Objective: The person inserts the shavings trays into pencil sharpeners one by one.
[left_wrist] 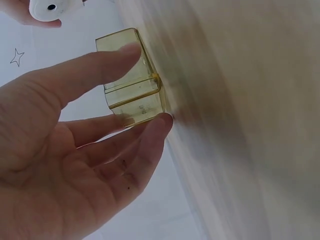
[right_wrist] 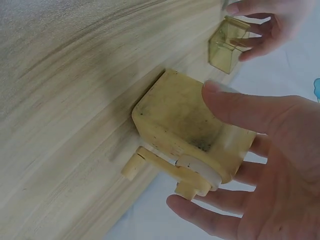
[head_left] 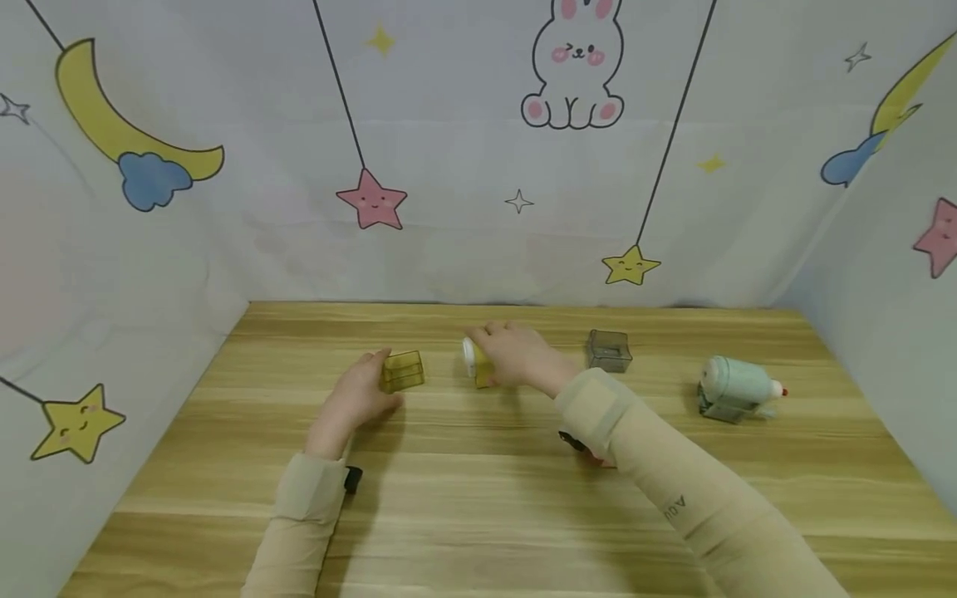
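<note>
My left hand (head_left: 355, 394) holds a see-through yellow shavings drawer (left_wrist: 135, 102) between thumb and fingers, low at the wood tabletop. In the right wrist view the drawer stands beyond the sharpener, with the left fingers along its side. My right hand (head_left: 523, 353) grips a yellow pencil sharpener (right_wrist: 175, 110), thumb on one side and fingers round the other. Its crank handle (right_wrist: 162, 167) points toward the right wrist camera. The sharpener's white front (left_wrist: 45, 9) with a dark pencil hole faces the left hand. Dark smudges mark the yellow body.
A grey see-through drawer (head_left: 609, 350) lies just right of the right hand. Farther right is a mint-green pencil sharpener (head_left: 740, 386) on its side with a red-tipped end. Something red (head_left: 604, 462) shows partly under the right sleeve. Patterned cloth walls (head_left: 463, 266) enclose the table.
</note>
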Demonstrator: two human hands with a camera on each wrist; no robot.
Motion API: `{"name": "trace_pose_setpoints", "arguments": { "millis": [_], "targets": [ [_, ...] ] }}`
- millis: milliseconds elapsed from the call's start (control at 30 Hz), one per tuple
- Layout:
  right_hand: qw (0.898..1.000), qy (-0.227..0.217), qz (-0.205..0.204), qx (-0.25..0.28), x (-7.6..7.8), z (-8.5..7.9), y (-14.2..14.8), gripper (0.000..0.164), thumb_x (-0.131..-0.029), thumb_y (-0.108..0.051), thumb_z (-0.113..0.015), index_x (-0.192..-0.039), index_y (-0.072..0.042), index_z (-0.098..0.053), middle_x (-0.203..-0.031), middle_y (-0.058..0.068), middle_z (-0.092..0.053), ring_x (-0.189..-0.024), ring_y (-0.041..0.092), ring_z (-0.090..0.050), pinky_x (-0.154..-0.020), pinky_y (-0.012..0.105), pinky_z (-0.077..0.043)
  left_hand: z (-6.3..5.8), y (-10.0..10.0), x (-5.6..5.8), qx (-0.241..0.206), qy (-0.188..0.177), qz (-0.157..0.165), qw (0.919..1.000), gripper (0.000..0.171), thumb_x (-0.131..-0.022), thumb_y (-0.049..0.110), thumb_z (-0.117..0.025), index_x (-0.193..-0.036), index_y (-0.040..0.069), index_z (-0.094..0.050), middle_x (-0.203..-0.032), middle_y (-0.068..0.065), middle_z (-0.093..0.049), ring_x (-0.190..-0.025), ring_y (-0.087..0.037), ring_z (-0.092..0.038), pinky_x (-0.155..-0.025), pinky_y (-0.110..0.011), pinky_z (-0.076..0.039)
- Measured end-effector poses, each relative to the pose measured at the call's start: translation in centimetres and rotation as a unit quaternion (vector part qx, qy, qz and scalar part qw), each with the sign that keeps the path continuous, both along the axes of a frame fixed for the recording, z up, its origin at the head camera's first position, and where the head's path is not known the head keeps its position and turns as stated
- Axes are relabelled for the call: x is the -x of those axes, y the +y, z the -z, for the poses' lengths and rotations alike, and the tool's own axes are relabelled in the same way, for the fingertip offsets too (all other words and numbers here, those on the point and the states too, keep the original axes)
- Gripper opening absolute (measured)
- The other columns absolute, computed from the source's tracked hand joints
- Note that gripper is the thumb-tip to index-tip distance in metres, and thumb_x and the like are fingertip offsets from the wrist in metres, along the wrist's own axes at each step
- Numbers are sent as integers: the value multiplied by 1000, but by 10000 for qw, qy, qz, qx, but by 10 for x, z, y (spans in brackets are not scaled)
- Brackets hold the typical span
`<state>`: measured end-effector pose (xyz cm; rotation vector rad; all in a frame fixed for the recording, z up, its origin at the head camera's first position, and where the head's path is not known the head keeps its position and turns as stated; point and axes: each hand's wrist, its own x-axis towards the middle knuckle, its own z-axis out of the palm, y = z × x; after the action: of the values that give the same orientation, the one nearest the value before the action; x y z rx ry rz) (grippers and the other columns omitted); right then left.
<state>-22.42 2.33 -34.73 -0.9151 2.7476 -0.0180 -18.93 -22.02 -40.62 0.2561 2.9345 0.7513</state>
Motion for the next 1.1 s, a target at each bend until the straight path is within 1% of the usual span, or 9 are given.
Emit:
{"name": "trace_pose_setpoints", "arguments": {
  "millis": [133,200,267,367,433,533,800,1000,1100],
  "targets": [
    [9995,197,4,241,0,3,1,77,-76,-25,-71,-140,-15,-29,-137,14,-42,-114,35,-42,-91,50,-45,1,2,2,43,210,21,9998,74,-73,14,-72,-132,-8,-34,-118,-31,-51,-100,-38,-50,-89,-55,-43],
    [9987,369,-22,345,0,4,1,69,-76,-20,-70,-136,-13,-35,-130,15,-48,-108,34,-47,-84,49,-49,2,3,2,72,246,37,9997,72,-73,13,-71,-132,-8,-35,-118,-30,-51,-99,-38,-51,-88,-54,-44],
    [9981,430,-13,443,0,4,1,63,-77,-16,-68,-133,-11,-39,-126,16,-52,-103,33,-50,-78,47,-51,2,3,3,71,259,27,9996,71,-73,13,-71,-131,-8,-36,-118,-30,-52,-98,-37,-51,-88,-54,-44],
    [9976,481,-13,506,1,5,0,59,-77,-13,-65,-131,-10,-41,-122,16,-55,-98,32,-53,-74,45,-52,2,2,4,84,277,35,9996,68,-74,11,-70,-130,-8,-37,-118,-30,-52,-100,-38,-50,-88,-54,-44],
    [9976,460,-3,522,2,6,0,59,-78,-13,-65,-131,-11,-41,-121,16,-55,-97,31,-53,-74,45,-52,3,2,4,83,294,27,9995,66,-74,10,-69,-129,-9,-38,-118,-30,-52,-100,-38,-50,-88,-54,-44],
    [9971,563,-32,512,3,7,1,58,-76,-12,-66,-130,-12,-42,-119,14,-57,-94,29,-54,-72,44,-53,3,2,4,109,316,40,9994,63,-75,9,-68,-128,-9,-40,-118,-30,-52,-101,-38,-50,-87,-54,-45],
    [9965,681,-106,480,4,11,0,60,-75,-12,-69,-129,-13,-43,-116,14,-59,-90,28,-56,-70,43,-54,5,2,4,164,446,102,9988,57,-73,9,-70,-122,-9,-46,-113,-28,-57,-94,-35,-54,-82,-51,-48],
    [9957,822,-204,375,3,13,-4,55,-75,-7,-65,-126,-12,-45,-112,13,-60,-80,25,-56,-58,37,-53,5,5,5,164,462,143,9987,54,-73,9,-70,-119,-9,-48,-111,-28,-58,-93,-34,-54,-81,-50,-49],
    [9953,891,-205,333,3,13,-6,54,-75,-5,-64,-126,-13,-46,-112,12,-61,-77,23,-56,-55,35,-52,5,7,4,178,475,163,9986,54,-73,10,-70,-118,-9,-48,-111,-28,-58,-93,-34,-54,-81,-50,-49]
  ]
}}
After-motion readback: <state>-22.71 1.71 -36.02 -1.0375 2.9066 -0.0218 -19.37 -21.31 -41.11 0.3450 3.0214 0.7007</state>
